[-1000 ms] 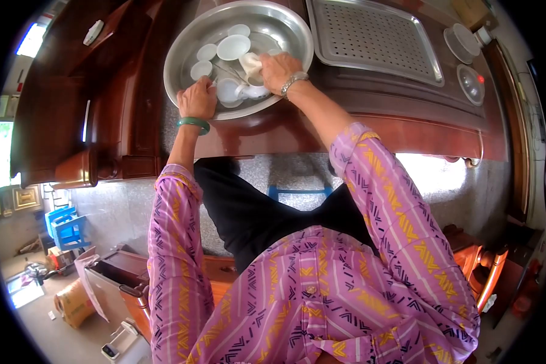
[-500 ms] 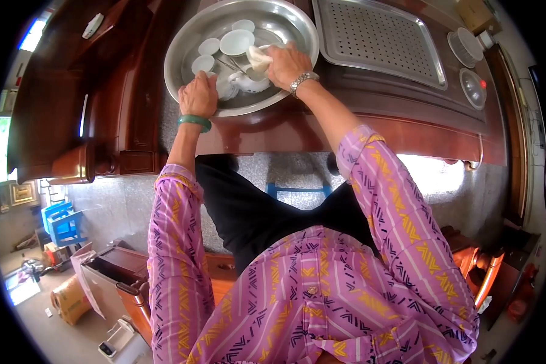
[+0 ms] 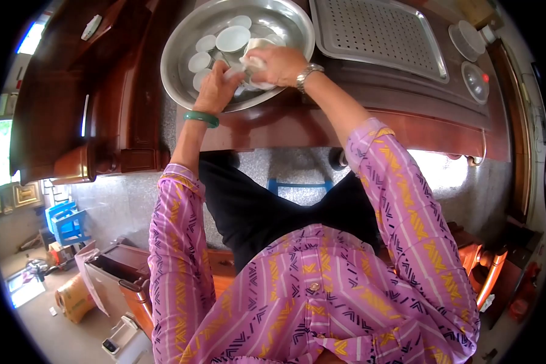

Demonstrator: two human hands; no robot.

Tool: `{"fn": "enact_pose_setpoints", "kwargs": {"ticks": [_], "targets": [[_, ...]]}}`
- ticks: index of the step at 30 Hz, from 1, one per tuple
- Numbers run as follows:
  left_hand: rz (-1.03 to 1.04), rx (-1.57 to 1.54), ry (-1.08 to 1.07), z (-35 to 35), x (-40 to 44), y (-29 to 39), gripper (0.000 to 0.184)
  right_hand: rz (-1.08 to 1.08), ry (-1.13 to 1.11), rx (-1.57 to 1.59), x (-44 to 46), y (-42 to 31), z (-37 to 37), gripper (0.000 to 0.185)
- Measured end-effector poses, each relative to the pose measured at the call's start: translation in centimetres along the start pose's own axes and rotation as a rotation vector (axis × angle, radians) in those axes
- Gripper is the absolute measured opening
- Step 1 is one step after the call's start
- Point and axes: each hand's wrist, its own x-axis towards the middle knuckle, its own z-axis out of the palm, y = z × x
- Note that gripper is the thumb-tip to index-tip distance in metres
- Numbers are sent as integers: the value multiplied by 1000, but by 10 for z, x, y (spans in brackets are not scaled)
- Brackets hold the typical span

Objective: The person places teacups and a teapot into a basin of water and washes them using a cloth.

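Note:
Over the near part of a wide metal basin (image 3: 175, 79), my two hands are close together. My left hand (image 3: 217, 88), with a green bangle at its wrist, is closed on a small white cup (image 3: 233, 71), mostly covered by the fingers. A white cloth (image 3: 258, 46) is bunched in my right hand (image 3: 283, 65), pressed against the cup. Several small white cups lie in the basin beside my hands, among them a larger white bowl-like cup (image 3: 233, 39) and a smaller white cup (image 3: 200, 61). My fingers hide what lies beneath them.
A perforated metal tray (image 3: 379, 39) lies right of the basin on the dark wooden table (image 3: 358, 100). Farther right stand a stack of white dishes (image 3: 467, 39) and a clear lid with a red knob (image 3: 475, 82). A blue stool (image 3: 300, 185) shows below the table.
My left hand has moved right from the basin's near rim and now holds a small white cup. My right hand has brought the cloth against it, and the fingers of both hands meet.

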Motion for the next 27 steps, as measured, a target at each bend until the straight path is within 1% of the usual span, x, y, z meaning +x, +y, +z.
{"fn": "enact_pose_setpoints", "kwargs": {"ticks": [1,4,5,6,7,8,9,10,11,12,13,14,15,16,17,18,19,20,21,22,23,25,26,27], "targets": [[4,5,-2,0,0,3,30,1,6,3,1,-1,1,46],[69,46,-34,5,-2,0,33,45,-120,-110,5,-5,1,48],[133,78,-15,7,-1,-6,34,48,-120,-106,9,-2,3,48],[198,109,5,9,1,-9,35,60,-130,-85,17,5,5,44],[199,111,4,10,3,-13,35,70,-139,-66,23,10,8,40],[123,146,-47,10,5,-14,35,69,-137,-66,25,12,11,40],[46,180,-97,10,7,-15,35,151,-54,-14,26,14,14,34],[44,180,-97,10,9,-17,35,234,26,40,27,16,17,29],[52,173,-50,11,9,-17,33,234,23,41,28,16,17,29],[61,166,-2,11,9,-17,32,236,81,68,29,16,17,28],[60,165,-2,10,9,-18,32,239,140,95,30,16,16,27],[-74,50,50,7,9,-18,29,238,138,93,26,12,12,27],[-207,-68,104,5,9,-18,28,199,237,137,20,9,8,28],[-210,-71,108,4,9,-18,28,157,335,182,15,5,3,28],[-264,-342,156,1,8,-17,27,152,331,180,13,4,2,28],[-313,-613,204,-1,8,-16,27,118,329,251,12,4,1,28],[-313,-612,207,0,7,-15,27,87,327,322,12,3,0,27],[-304,-761,206,3,5,-5,27,86,328,323,13,4,3,27],[-293,-911,202,4,4,0,27,38,426,413,15,6,7,27],[-274,-929,166,7,6,-3,25,-12,524,500,17,9,10,28],[-270,-935,166,8,8,-2,25,-12,525,494,17,3,9,28],[-243,-975,87,11,8,-2,24,-111,572,672,11,-24,6,32],[-248,-977,86,12,6,-3,24,-173,582,636,9,-39,3,32],[-235,-962,71,12,4,-3,23,-218,563,459,15,-43,9,33]]}}
